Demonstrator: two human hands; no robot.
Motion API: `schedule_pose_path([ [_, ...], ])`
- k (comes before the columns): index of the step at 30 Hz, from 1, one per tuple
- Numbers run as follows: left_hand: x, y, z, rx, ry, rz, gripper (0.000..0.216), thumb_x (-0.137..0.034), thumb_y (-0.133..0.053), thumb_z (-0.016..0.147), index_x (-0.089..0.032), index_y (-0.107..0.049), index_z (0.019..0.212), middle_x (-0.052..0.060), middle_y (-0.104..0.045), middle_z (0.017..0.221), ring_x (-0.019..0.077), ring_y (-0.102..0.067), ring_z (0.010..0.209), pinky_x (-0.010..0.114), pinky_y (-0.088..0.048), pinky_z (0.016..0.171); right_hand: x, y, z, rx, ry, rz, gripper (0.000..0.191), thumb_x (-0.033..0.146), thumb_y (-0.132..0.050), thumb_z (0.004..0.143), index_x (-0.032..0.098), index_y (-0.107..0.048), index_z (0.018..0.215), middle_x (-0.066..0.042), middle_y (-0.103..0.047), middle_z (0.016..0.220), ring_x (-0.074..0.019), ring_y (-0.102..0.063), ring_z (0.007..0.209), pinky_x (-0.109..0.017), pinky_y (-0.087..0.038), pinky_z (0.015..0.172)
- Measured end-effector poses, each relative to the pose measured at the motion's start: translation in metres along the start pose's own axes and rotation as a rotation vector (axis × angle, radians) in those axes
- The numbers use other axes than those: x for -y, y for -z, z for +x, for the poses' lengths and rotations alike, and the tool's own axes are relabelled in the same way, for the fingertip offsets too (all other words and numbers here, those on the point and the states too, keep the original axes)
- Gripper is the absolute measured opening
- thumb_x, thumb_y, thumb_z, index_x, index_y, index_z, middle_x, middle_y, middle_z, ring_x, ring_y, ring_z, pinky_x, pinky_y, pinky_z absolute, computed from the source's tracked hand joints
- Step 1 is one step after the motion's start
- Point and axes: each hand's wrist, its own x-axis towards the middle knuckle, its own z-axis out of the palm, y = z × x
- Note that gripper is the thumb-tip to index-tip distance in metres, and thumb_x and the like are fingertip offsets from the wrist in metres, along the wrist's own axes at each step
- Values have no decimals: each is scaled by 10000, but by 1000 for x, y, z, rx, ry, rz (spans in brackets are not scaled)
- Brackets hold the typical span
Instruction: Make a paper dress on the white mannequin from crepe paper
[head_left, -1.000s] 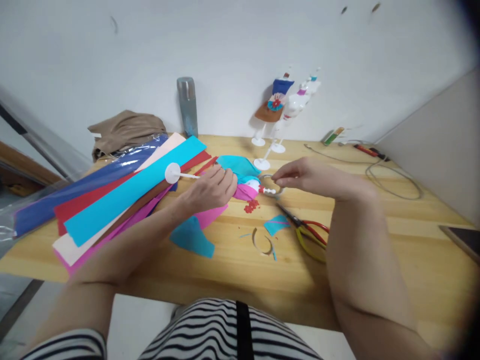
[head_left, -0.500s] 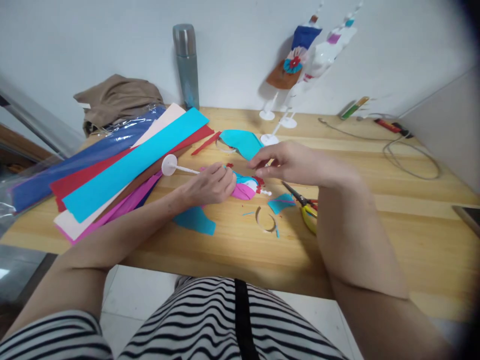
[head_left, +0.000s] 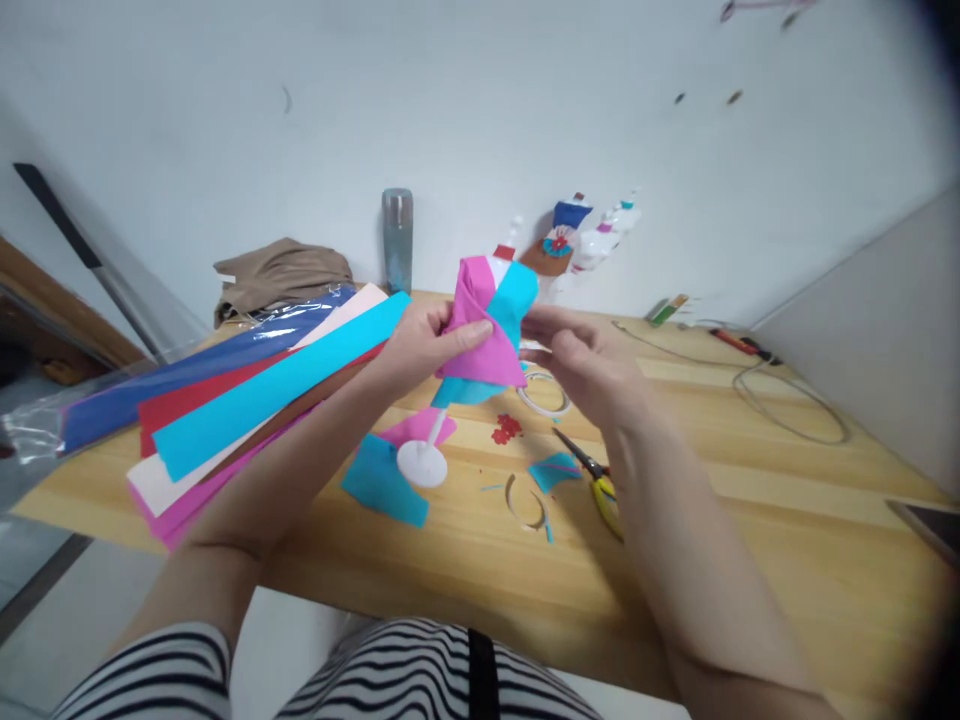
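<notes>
A small white dress form [head_left: 504,255] on a round base [head_left: 422,463] is tilted above the table. Pink paper [head_left: 480,355] and cyan paper [head_left: 517,292] wrap it, crossing at the front, with a red band at its neck. My left hand [head_left: 427,342] is closed around its left side, thumb pressed on the pink paper. My right hand [head_left: 592,360] is at its right side with fingers apart, their tips partly hidden behind the form; whether they touch it I cannot tell. Red paper flowers [head_left: 506,430] lie on the table below.
Scissors with yellow handles [head_left: 606,505], a cyan scrap [head_left: 555,471] and a tape ring [head_left: 544,395] lie nearby. Paper strips [head_left: 277,385] are stacked at left. Behind stand a flask [head_left: 397,240] and other dressed forms [head_left: 566,235]. A cable [head_left: 787,420] runs at right.
My left hand has lifted the dress form from lying on the table to a near-upright tilt, its dressed front now showing. My right hand has come to its right side. The view has tipped upward.
</notes>
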Motion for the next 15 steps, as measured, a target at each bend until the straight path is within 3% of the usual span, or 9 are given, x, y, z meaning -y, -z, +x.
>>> schedule_pose_path([
  [3,4,-11,-5,82,88,-94,400,-533,-778,721,-147,-675,695,8,-603,653,117,-535,598,241,-409,534,0,-7,-3,116,3,-40,529,746,-838,660,268,-786,879,-59,-801,1015,-284,-725,983,-433,-567,892],
  [5,7,-17,-8,126,118,-138,400,-529,-788,715,-137,-709,742,21,-643,692,121,-565,619,241,-440,550,0,-9,-4,133,-12,-56,501,733,-850,641,271,-777,822,-39,-796,905,-274,-725,872,-449,-582,858],
  [12,16,-20,-12,162,108,-157,379,-500,-817,748,-131,-732,760,11,-650,690,98,-540,597,222,-422,541,-1,-13,-5,49,-70,-60,439,592,-948,529,266,-762,759,-14,-775,780,-221,-680,712,-418,-593,771],
  [15,19,-21,-12,196,101,-193,403,-518,-839,710,-130,-753,778,12,-653,685,104,-546,596,231,-425,550,-6,-15,-5,23,-73,-56,354,539,-936,573,283,-758,740,-12,-767,764,-231,-687,699,-448,-596,777],
])
